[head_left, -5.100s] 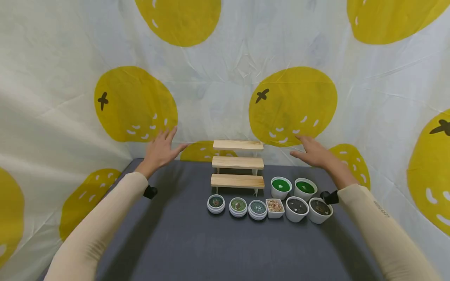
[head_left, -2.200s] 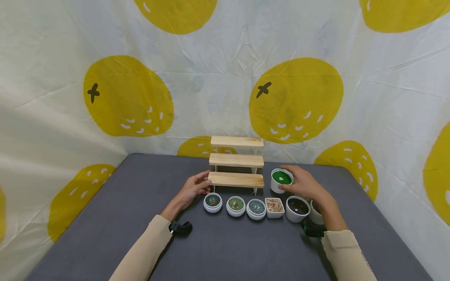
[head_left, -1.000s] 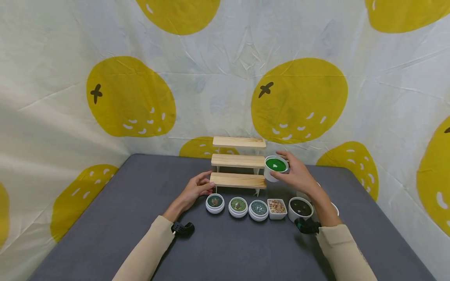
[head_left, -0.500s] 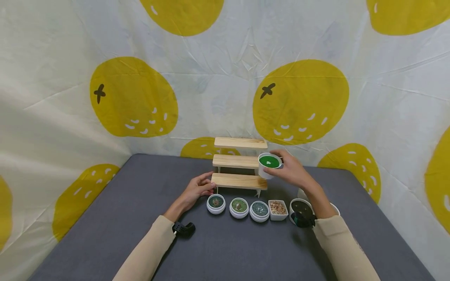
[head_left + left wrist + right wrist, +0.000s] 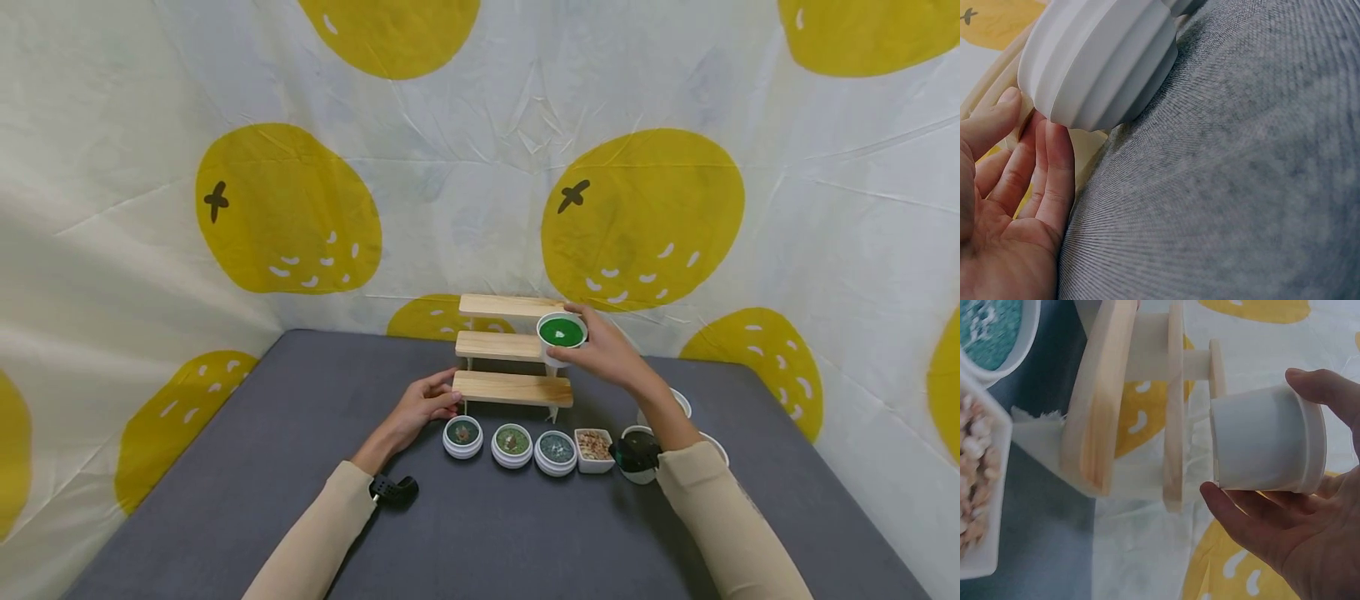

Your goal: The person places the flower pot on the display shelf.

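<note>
My right hand [image 5: 603,352] grips a white cup with a bright green filling [image 5: 558,360], raised at the right end of a three-tier wooden display stand [image 5: 510,387]. In the right wrist view, thumb and fingers span the cup's [image 5: 1263,440] side. Whether the cup touches a shelf, I cannot tell. My left hand [image 5: 417,408] pinches the left end of the lowest shelf, thumb above and fingers below. A white ribbed jar [image 5: 1100,62] is close beside that hand [image 5: 1013,231] in the left wrist view.
Before the stand is a row of round white jars [image 5: 512,460] with green and teal contents. Beside them sits a square dish of pinkish stones [image 5: 595,450]. Further white cups [image 5: 679,400] are partly hidden by my right arm. A fruit-print curtain [image 5: 465,217] hangs behind the grey table [image 5: 487,533].
My right hand has picked up the green-filled cup from the table, lifted it and carried it left to the stand. My left hand came down to the lowest shelf's end and stays there.
</note>
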Tool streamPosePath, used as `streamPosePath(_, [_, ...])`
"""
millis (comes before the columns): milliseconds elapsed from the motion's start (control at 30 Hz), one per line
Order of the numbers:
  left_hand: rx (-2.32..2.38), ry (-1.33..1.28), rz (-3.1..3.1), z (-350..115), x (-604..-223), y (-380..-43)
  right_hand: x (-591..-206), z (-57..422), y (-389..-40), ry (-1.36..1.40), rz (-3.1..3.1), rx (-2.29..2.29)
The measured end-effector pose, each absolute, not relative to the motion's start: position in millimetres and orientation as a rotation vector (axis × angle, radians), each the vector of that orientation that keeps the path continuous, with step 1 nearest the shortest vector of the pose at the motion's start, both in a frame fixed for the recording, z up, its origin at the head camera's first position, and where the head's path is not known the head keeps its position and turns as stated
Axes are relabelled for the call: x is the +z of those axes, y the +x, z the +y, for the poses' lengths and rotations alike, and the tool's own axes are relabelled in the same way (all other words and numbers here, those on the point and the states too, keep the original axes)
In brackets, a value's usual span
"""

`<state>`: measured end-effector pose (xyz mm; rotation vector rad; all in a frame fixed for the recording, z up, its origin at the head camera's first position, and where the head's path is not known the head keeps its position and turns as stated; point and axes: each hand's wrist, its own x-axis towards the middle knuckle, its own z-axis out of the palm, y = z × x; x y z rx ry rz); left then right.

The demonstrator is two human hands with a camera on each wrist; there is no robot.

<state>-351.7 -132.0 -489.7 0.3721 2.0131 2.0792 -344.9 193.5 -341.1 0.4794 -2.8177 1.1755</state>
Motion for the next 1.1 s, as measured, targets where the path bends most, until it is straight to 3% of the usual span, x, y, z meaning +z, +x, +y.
streamPosePath(1100, [2.074, 0.318, 1.991, -132.2, -489.1, -352.4, -323.2, 154.6, -374.9, 0.572, -2.746, 1.344])
